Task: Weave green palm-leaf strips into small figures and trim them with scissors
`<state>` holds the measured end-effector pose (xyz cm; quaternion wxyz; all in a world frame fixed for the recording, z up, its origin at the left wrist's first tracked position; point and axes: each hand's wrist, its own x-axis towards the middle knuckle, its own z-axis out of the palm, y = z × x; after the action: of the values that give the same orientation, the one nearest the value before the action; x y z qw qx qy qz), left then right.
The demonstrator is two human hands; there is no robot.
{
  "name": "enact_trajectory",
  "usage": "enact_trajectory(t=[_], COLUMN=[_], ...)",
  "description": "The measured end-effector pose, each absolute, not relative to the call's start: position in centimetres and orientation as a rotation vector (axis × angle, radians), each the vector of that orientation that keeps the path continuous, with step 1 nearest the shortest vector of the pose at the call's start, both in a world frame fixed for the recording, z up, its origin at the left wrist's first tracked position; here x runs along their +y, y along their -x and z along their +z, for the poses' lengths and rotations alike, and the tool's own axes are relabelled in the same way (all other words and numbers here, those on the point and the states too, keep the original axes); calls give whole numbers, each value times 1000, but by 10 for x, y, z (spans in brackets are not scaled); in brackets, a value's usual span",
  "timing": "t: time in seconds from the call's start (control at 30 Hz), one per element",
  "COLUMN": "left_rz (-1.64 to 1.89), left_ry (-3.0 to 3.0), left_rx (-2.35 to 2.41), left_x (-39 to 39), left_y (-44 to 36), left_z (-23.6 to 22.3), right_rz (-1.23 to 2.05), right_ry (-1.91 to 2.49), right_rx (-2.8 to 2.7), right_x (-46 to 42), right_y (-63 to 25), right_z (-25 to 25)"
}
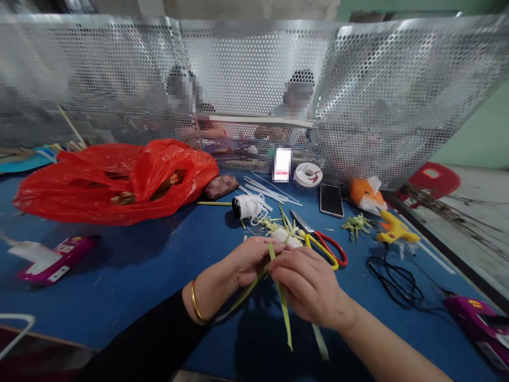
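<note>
Both of my hands meet over the blue table point(131, 281), low in the middle of the view. My left hand point(248, 260), with a gold bangle on its wrist, is closed on green leaf strips point(283, 305) that trail down and to the left. My right hand point(308, 284) pinches the same strips from the right, fingers curled round them. One strip hangs straight down below my hands. Just beyond my fingers lie a small woven leaf piece point(284, 233) and scissors with red and yellow handles point(326, 246).
A red plastic bag point(115, 180) fills the left. A white thread spool point(246, 207), tape roll point(308, 175), phone point(331, 200), yellow glue gun point(393, 231) with black cord point(395, 281) and magenta tools point(59, 260) lie around. A perforated metal screen point(377, 106) stands behind; people sit beyond it.
</note>
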<state>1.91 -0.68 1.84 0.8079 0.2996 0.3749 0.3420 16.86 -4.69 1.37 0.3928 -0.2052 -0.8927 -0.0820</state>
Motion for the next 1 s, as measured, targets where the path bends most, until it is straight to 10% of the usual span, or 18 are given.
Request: enact_trajectory(t=[1.0], left_rz=[866], left_ry=[-470], left_rx=[834], left_x=[21], left_y=[3], left_z=[20], right_rz=[-266], right_ry=[688], right_rx=[-2563], right_x=[-34], right_y=[-165], right_z=[-4])
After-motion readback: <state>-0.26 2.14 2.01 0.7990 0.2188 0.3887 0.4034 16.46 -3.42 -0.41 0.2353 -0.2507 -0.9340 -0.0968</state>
